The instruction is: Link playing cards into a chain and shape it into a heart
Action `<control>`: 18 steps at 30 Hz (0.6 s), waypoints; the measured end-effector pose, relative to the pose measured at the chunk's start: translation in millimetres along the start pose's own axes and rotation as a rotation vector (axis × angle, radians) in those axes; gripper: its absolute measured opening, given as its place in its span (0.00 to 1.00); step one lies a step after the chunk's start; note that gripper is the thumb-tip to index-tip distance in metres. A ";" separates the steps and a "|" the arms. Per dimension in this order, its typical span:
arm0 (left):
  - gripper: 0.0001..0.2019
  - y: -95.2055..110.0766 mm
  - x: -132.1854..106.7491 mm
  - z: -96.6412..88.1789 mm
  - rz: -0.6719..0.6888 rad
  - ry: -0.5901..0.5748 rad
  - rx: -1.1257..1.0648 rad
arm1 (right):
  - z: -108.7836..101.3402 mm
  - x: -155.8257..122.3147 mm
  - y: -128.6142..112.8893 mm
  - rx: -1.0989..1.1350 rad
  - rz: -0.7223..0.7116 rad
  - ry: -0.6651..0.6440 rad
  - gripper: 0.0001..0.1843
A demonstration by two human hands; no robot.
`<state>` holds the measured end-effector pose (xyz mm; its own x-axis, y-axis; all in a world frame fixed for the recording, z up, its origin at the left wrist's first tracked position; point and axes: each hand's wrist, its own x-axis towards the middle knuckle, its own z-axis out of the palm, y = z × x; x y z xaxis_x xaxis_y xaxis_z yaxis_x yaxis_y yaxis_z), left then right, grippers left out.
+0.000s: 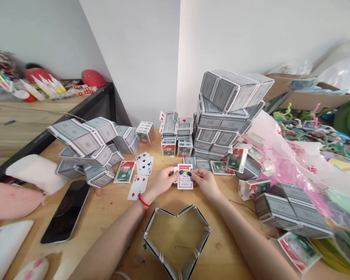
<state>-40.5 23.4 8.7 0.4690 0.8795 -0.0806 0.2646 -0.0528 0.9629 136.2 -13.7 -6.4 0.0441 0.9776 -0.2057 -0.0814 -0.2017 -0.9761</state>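
Note:
My left hand (165, 181) and my right hand (204, 182) meet over the middle of the table, closed on a small stack of playing cards (185, 183). Both thumbs press on the top card, which has a red border and printed text. Another card edge shows at its left, by my left fingers. Between my forearms stands a heart-shaped frame (163, 261) folded from grey-backed cards. Loose face-up cards, some spades (145, 164) and a diamond card (137, 187), lie left of my left hand. Beyond my hands, folded grey cards (200, 163) lie flat.
Tall stacked card blocks (218, 116) rise behind my right hand; more card blocks (76, 136) sit at left. Card boxes (125, 172) lie around. A black phone (65, 214) rests at left. Pink plastic (291, 151) and yarn (312, 124) crowd the right.

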 end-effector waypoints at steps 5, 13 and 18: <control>0.08 -8.7 4.8 -6.7 -0.034 -0.068 -0.189 | -1.6 0.1 1.0 0.002 -0.025 0.011 0.20; 0.05 -10.8 8.0 -5.0 -0.028 -0.035 -0.169 | -2.3 1.1 3.4 0.029 -0.013 0.015 0.19; 0.07 -11.8 7.9 -2.0 -0.045 -0.022 -0.189 | -0.8 0.9 1.4 0.066 0.028 0.017 0.20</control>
<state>-41.5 31.9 -2.7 0.4790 0.8684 -0.1281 0.1236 0.0778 0.9893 137.0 -13.1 -8.0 0.0578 0.9704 -0.2345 -0.1478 -0.2240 -0.9633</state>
